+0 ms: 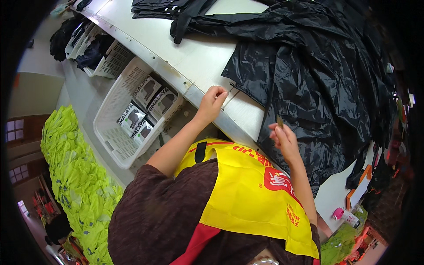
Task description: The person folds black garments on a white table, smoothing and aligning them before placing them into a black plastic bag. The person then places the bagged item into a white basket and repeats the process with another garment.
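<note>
My left hand (212, 105) is closed in a pinch above the near edge of the white worktable (207, 51); whatever lies between its fingertips is too small to make out. To its right, my right hand (285, 140) has its fingers curled over a shiny black garment (304, 97). A small, thin, brownish blade-like piece (279, 121) sticks up from those fingers; its exact kind is unclear. The black garment spreads in folds across the right side of the table, one sleeve (221, 25) stretching left. A dark thread-like line runs beside my left hand on the tabletop.
A white plastic basket (102, 115) with several black-and-white packages (131, 117) stands left, below the table edge. Behind it is another basket (112, 64) with dark cloth. Bright yellow-green fabric (77, 176) is heaped at far left. Folded black cloth (161, 8) lies at the back.
</note>
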Available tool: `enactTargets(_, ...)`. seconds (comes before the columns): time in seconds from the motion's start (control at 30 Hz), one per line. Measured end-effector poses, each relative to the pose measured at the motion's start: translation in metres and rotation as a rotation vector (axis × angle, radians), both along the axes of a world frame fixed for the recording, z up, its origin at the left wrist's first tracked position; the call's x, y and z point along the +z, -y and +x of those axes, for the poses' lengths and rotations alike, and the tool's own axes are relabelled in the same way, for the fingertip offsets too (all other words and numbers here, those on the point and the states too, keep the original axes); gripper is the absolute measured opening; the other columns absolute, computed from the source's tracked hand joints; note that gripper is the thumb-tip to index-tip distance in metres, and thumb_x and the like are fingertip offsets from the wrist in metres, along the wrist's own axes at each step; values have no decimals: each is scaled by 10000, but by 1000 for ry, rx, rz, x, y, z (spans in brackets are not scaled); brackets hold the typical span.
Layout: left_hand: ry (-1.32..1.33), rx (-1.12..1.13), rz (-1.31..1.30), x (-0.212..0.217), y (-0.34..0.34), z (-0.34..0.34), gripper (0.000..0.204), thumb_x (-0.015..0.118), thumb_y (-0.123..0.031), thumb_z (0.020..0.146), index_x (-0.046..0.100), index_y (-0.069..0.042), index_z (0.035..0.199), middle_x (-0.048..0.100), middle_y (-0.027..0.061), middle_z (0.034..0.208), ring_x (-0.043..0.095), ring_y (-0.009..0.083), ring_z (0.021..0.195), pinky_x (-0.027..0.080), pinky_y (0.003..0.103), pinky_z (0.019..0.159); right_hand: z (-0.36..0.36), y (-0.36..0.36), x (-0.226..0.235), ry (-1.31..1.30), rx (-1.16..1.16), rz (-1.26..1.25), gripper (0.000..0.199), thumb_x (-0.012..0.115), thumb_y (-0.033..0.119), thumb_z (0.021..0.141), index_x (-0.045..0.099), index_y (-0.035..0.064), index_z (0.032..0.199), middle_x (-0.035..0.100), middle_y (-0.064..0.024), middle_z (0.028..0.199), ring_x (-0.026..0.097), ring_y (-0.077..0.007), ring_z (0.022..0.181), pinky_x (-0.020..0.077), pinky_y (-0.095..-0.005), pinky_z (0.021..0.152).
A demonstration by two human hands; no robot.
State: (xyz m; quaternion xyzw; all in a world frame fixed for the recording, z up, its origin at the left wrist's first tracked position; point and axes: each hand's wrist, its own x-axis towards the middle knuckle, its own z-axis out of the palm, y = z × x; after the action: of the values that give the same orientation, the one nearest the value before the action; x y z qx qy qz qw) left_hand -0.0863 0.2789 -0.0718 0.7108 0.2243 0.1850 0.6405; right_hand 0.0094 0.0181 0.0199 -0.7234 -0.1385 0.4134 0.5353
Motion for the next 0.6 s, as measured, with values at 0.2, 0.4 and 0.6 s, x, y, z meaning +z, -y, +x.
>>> enactTargets(0.2, 123, -21, -71, 2, 13, -13, 121, 549, -104, 877, 550, 9, 921, 599, 103, 966, 562, 161, 762, 459, 271, 676, -3, -62, -10, -320, 210, -30, 318, 430, 312, 953, 580, 40, 1020, 505, 4, 784, 454, -58, 652, 383, -197, 538)
enactTargets(0.4, 88, -31, 246, 7, 12, -20, 96, 548, -53, 847, 551, 10, 921, 607, 148, 928, 589, 285, 811, 470, 318, 709, 22, -97, -15, -355, 275, -166, 294, 519, 343, 915, 610, 64, 925, 488, 47, 623, 371, -33, 456, 261, -189, 400)
enactTargets(0.6, 122, -27, 333, 16, 11, -21, 73, 553, -27, 830, 544, 10, 892, 596, 154, 895, 583, 321, 824, 470, 339, 716, 30, -121, -12, -339, 307, -270, 306, 537, 352, 905, 626, 61, 880, 466, 47, 603, 339, -32, 450, 219, -191, 394)
